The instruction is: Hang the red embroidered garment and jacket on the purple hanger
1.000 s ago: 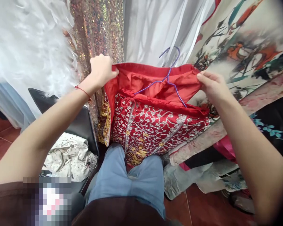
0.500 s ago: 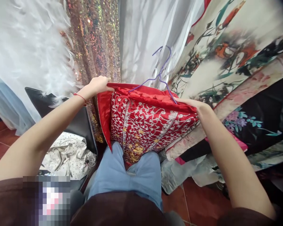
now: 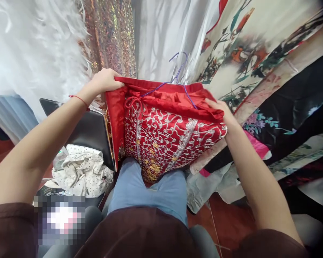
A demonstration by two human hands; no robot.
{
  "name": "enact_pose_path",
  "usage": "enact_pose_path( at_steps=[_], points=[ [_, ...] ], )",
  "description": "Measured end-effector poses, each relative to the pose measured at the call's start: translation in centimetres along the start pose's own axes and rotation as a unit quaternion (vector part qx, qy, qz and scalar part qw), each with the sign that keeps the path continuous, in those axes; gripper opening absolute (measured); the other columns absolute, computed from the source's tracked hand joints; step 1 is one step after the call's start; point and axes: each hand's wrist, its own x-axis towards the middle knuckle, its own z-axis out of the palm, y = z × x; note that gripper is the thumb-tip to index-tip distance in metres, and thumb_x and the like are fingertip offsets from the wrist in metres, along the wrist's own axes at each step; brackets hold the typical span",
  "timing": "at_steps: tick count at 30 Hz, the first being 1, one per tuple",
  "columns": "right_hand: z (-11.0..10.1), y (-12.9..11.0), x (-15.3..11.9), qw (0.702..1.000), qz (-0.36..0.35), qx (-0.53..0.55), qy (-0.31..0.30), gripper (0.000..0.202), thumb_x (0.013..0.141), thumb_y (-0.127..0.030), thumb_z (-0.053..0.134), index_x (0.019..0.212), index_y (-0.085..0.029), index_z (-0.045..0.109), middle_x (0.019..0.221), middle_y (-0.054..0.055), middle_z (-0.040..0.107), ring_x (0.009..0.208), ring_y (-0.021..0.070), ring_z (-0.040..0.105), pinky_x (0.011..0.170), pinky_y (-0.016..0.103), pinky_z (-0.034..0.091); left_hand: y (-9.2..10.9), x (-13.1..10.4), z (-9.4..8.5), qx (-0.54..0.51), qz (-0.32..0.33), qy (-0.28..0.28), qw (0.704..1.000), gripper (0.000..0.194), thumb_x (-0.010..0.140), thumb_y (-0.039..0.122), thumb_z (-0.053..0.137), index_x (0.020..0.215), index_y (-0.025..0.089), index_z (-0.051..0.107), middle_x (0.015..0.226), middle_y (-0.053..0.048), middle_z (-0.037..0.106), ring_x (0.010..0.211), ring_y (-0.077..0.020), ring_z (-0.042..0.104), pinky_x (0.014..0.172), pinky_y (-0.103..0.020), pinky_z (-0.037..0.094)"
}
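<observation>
A red skirt (image 3: 161, 139) with silver and gold embroidery hangs down in front of my knees, its plain red waistband at the top. My left hand (image 3: 107, 79) pinches the upper left corner of the waistband and holds it out taut. At the right end, my right hand (image 3: 222, 113) grips the waistband, fingers over its top edge and partly hidden by the cloth. A purple wire hanger (image 3: 179, 70) stands out of the waist opening, its lower ends against the red fabric. A small red bow (image 3: 134, 104) is tied near the left side.
White feathery cloth (image 3: 43, 46), a sequinned fabric (image 3: 113, 36) and flower-printed garments (image 3: 239, 53) hang close ahead. A dark chair (image 3: 83, 130) at my left bears a dotted white cloth (image 3: 82, 172). Red floor tiles (image 3: 226, 218) show at the lower right.
Both hands have risen with the waistband, and the left has shifted left. The waist opening gapes wider, showing more red lining and the bow. The hanger has moved slightly left.
</observation>
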Motion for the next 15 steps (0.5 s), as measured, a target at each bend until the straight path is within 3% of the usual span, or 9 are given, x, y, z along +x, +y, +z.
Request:
enact_pose_path(
  at_steps=[3,6,8,10,13,15],
  points=[
    [-2.1,-1.1,0.6,0.987,-0.046,-0.132,0.076,0.043,0.103,-0.035,0.037,0.096,-0.005,0.067,0.087,0.014,0.069,0.066,0.0099,0.047,0.067,0.028,0.032,2.5,-0.5,0.4,-0.033,0.018,-0.007,0.999,0.03,0.081,0.029,0.058,0.099,0.01,0.072,0.083,-0.008,0.066,0.094,-0.026,0.065,0.09,-0.04,0.048],
    [-3.8,-1.6,0.8,0.926,-0.058,-0.335,0.166,0.043,0.102,-0.041,0.04,0.098,-0.01,0.069,0.094,0.017,0.07,0.072,0.0136,0.048,0.068,0.032,0.023,4.5,-0.4,2.2,-0.03,-0.01,0.006,0.999,0.032,0.077,0.035,0.062,0.099,0.013,0.071,0.087,-0.011,0.066,0.098,-0.0309,0.064,0.093,-0.044,0.048],
    [-4.6,-1.8,0.6,0.903,-0.026,-0.395,0.165,0.046,0.1,-0.049,0.04,0.102,-0.014,0.07,0.097,0.02,0.071,0.075,0.0165,0.05,0.066,0.033,0.02,4.7,-0.2,3.9,-0.02,-0.037,0.018,0.999,0.041,0.07,0.039,0.07,0.099,0.01,0.07,0.092,-0.015,0.066,0.1,-0.0357,0.063,0.092,-0.048,0.048],
    [-5.1,-1.9,-0.1,0.899,-0.004,-0.411,0.151,0.051,0.095,-0.059,0.045,0.1,-0.016,0.07,0.095,0.019,0.071,0.074,0.0184,0.051,0.065,0.032,0.019,3.8,-0.1,6.0,-0.021,-0.067,0.008,0.997,0.044,0.064,0.038,0.075,0.095,0.007,0.07,0.089,-0.016,0.066,0.098,-0.0373,0.063,0.09,-0.048,0.049],
    [-5.2,-1.5,-2.6,0.902,-0.003,-0.417,0.113,0.054,0.084,-0.068,0.057,0.094,-0.016,0.068,0.086,0.016,0.069,0.07,0.0191,0.05,0.063,0.031,0.02,1.7,-1.0,10.0,-0.113,-0.066,-0.026,0.991,0.029,0.07,0.035,0.067,0.088,0.012,0.07,0.076,-0.01,0.066,0.087,-0.0291,0.064,0.084,-0.038,0.05],
    [-4.5,-0.8,-5.1,0.903,-0.011,-0.422,0.075,0.043,0.087,-0.057,0.059,0.097,-0.016,0.066,0.081,0.012,0.067,0.067,0.0183,0.049,0.062,0.03,0.02,1.2,-2.3,12.6,-0.204,-0.03,-0.012,0.978,0.029,0.08,0.034,0.055,0.096,0.014,0.069,0.081,-0.007,0.068,0.084,-0.0232,0.064,0.082,-0.033,0.05]
  ],
)
